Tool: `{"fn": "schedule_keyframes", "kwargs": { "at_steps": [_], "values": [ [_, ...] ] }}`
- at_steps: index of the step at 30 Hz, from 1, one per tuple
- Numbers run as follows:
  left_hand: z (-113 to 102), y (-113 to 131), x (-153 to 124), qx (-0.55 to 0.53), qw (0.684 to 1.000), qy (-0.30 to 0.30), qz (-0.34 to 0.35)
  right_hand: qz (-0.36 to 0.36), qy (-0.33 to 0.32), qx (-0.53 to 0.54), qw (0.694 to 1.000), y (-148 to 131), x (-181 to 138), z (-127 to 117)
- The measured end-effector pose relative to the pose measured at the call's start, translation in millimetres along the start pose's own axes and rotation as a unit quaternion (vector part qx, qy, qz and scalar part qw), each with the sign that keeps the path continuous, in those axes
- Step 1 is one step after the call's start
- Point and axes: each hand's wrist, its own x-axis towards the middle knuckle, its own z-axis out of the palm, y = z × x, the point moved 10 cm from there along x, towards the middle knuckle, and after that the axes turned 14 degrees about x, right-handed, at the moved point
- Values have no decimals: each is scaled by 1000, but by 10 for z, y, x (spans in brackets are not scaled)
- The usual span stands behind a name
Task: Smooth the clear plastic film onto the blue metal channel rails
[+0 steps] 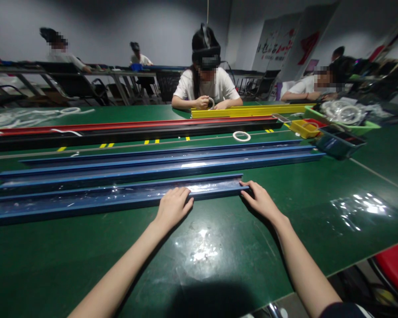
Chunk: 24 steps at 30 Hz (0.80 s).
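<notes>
A long blue channel [96, 199] lies across the green table [225, 247] in front of me. My left hand [173, 206] rests on its near edge, fingers curled over the rim. My right hand [259, 199] holds the channel's right end, fingers laid against it. Several more blue channels [172, 164] lie parallel just behind it.
Red and black channels [129, 128] and a yellow one [248, 110] lie farther back, where a person in white sits holding a tape ring. A loose tape ring [241, 136], yellow, green and dark bins [338, 142] sit at right. A clear plastic sheet [361, 208] lies at right.
</notes>
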Motion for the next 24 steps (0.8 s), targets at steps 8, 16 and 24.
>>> {"fn": "schedule_keyframes", "kwargs": {
  "at_steps": [8,16,24],
  "values": [
    [-3,6,16,7,1000,-10,4,-4,6,4,1000,-33,1,-24],
    [28,-7,19,-8,1000,-25,-2,14,1,-5,1000,2,3,-19],
    [16,-18,16,-10,1000,-23,-5,10,11,-10,1000,-8,9,-45]
  ]
}}
